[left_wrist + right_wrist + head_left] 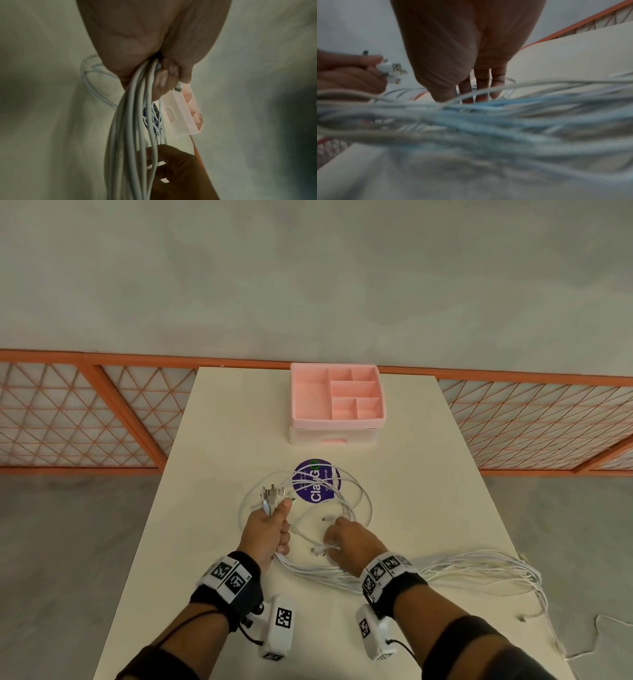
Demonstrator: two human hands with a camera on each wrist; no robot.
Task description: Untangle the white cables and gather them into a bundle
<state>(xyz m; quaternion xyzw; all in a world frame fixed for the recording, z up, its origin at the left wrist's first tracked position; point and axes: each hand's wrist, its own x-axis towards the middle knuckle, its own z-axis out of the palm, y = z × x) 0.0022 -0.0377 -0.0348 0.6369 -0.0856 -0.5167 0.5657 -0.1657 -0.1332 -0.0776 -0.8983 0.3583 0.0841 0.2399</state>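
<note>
Several white cables (308,571) lie looped and tangled on the cream table (222,440). My left hand (274,525) grips a bunch of them, with the USB plugs (272,494) sticking out above the fist. In the left wrist view the gripped cables (130,135) hang from my left hand (164,75). My right hand (337,537) reaches down onto loose small connector ends (322,551) in the middle of the loops. In the right wrist view my right hand (477,86) has straight fingers that hold nothing, behind blurred cables (471,121). My left hand (351,75) holds the plugs (395,70) at the left of that view.
A pink divided organiser (335,422) on a drawer stands at the table's far middle. A round purple sticker (317,481) lies under the far loops. More cable (496,570) trails to the table's right edge and hangs over it. An orange lattice railing (68,412) runs behind.
</note>
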